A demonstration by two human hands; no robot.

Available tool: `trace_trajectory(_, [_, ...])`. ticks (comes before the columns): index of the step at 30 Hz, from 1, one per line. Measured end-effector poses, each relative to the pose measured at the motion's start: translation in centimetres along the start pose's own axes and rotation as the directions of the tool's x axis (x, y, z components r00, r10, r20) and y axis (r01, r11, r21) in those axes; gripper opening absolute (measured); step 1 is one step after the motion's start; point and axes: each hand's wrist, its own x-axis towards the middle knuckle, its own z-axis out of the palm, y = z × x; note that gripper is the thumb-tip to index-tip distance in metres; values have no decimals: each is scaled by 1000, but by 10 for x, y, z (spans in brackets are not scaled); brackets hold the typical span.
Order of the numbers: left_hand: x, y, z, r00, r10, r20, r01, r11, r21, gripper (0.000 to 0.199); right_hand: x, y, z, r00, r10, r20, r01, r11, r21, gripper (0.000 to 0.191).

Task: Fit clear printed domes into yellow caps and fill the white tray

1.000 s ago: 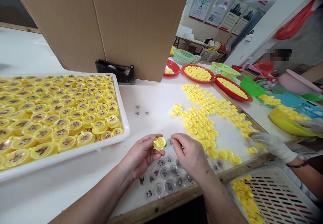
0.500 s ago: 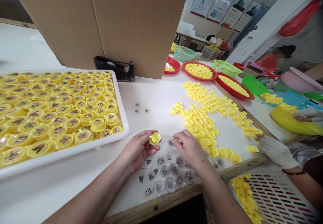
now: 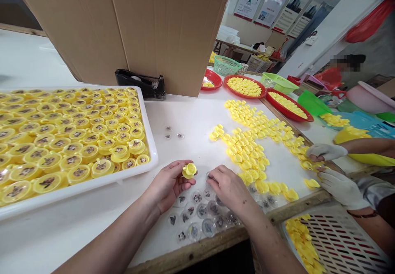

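Note:
My left hand (image 3: 169, 183) holds a small yellow toy cup (image 3: 189, 170) between thumb and fingers, its open side turned up. Just to the right, my right hand (image 3: 230, 187) pinches the edge of a clear round lid (image 3: 208, 175) at the table surface. Its fingertips partly hide that lid. Below both hands lie several clear lids with dark animal pictures (image 3: 202, 210). A white tray (image 3: 156, 152) on the left is packed with yellow cups topped by such picture lids.
Loose yellow cups (image 3: 247, 154) spread over the table on the right. A co-worker's gloved hands (image 3: 339, 187) reach in at the right edge. A black tape dispenser (image 3: 140, 84) stands before a cardboard box (image 3: 123, 27). Red plates (image 3: 262, 94) hold yellow pieces behind.
My right fingers have closed in on the clear lid. The co-worker's second gloved hand has come in over the yellow cups at right. My left hand stays almost still.

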Motion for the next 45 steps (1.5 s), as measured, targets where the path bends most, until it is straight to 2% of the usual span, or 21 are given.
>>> trace_trajectory(5, [0, 0, 1, 1000, -6, -4, 6, 1000, 5, 19, 0, 3, -1, 999, -31, 21, 29, 996, 86, 11])
trace_trajectory(9, [-1, 1, 1, 1000, -11, -11, 11, 1000, 10, 19, 0, 9, -5, 999, -35, -8, 36, 984, 174, 11])
trace_trajectory(12, [-2, 1, 1, 1000, -10, 0, 10, 1000, 8, 19, -1, 15, -9, 999, 14, -44, 2, 941, 340, 10])
trace_trajectory(13, [-2, 1, 1, 1000, -9, 6, 9, 1000, 8, 20, -2, 15, -10, 997, 62, -41, -37, 888, 459, 10])
trace_trajectory(14, [-2, 0, 0, 1000, -8, 13, 7, 1000, 10, 20, -2, 15, -11, 992, 121, -25, -82, 796, 600, 10])
trace_trajectory(16, [-1, -1, 0, 1000, -9, 29, 8, 1000, 13, 21, -3, 12, -11, 977, 209, 37, -142, 511, 848, 10])
trace_trajectory(18, [-2, -3, 0, 999, -7, 52, 7, 1000, 8, 21, -2, 6, -11, 974, 212, 84, -136, 246, 960, 16])
trace_trajectory(19, [-2, -3, 0, 998, -7, 66, 7, 1000, 2, 21, -2, 2, -10, 975, 198, 97, -127, 148, 981, 19])
trace_trajectory(21, [-3, -4, 1, 994, -10, 109, 11, 1000, -13, 21, -1, -7, -11, 981, 161, 112, -117, 24, 993, 20])
trace_trajectory(24, [-6, -4, 2, 984, -7, 181, 13, 999, -33, 22, 2, -16, -11, 985, 131, 111, -105, -49, 993, 19])
trace_trajectory(27, [-8, -6, 3, 973, 11, 229, -3, 999, -39, 24, 4, -21, -10, 987, 131, 94, -90, -38, 995, 17])
trace_trajectory(30, [-9, -7, 4, 968, 32, 251, -24, 999, -33, 25, 5, -24, -8, 988, 135, 69, -78, 56, 995, 15])
trace_trajectory(33, [-8, -8, 4, 967, 45, 251, -37, 999, -35, 24, 5, -28, -9, 989, 144, 25, -60, 250, 966, 14])
trace_trajectory(36, [-8, -8, 3, 970, 45, 239, -35, 998, -47, 20, 3, -30, -13, 985, 127, -119, 46, 472, 881, 13])
trace_trajectory(38, [-8, -8, 3, 971, 41, 235, -31, 998, -45, 19, 0, -29, -16, 980, 72, -186, 116, 555, 824, 14])
trace_trajectory(40, [-8, -9, 4, 971, 40, 234, -34, 999, -30, 20, -2, -28, -20, 988, 13, -157, 121, 572, 812, 17])
trace_trajectory(43, [-8, -11, 4, 970, 42, 240, -46, 999, 10, 23, -4, -24, -27, 998, -17, -61, 60, 575, 816, 21])
trace_trajectory(45, [-8, -12, 5, 964, 44, 261, -54, 998, 30, 25, -5, -23, -31, 998, -26, -52, 57, 620, 782, 21])
